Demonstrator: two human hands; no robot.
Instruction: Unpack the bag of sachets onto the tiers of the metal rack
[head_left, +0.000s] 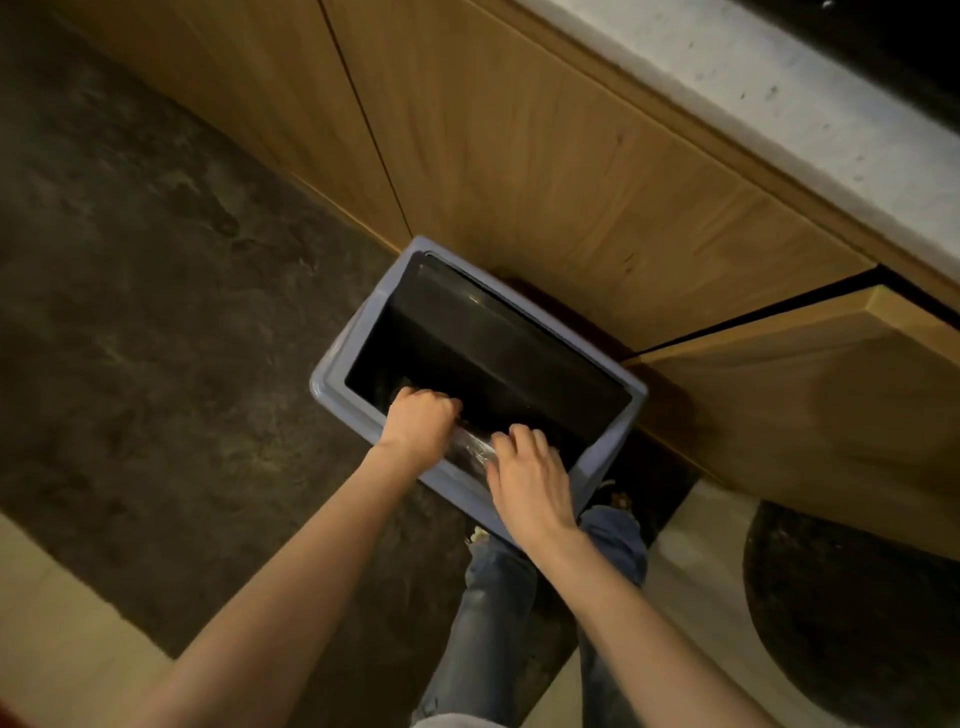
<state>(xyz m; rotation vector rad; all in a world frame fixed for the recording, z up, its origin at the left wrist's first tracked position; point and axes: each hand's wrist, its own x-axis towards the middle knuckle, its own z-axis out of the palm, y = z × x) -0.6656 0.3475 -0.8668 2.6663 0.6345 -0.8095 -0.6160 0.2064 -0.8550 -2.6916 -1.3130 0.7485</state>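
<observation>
I look down at a blue-grey plastic bin (332, 376) with a dark inside, standing on the floor against wooden cabinets. Both my hands reach over its near rim. My left hand (421, 421) is curled into a fist gripping a crumpled clear plastic bag (475, 447) at the rim. My right hand (530, 480) lies over the other end of that plastic, its fingers bent down onto it and into the bin. No sachets and no metal rack are in view.
Wooden cabinet doors (545, 171) run behind the bin, under a pale stone countertop (810, 109). One door at the right (810, 395) stands ajar. Dark mottled floor (130, 291) lies to the left. My jeans-clad legs (493, 613) are below the bin.
</observation>
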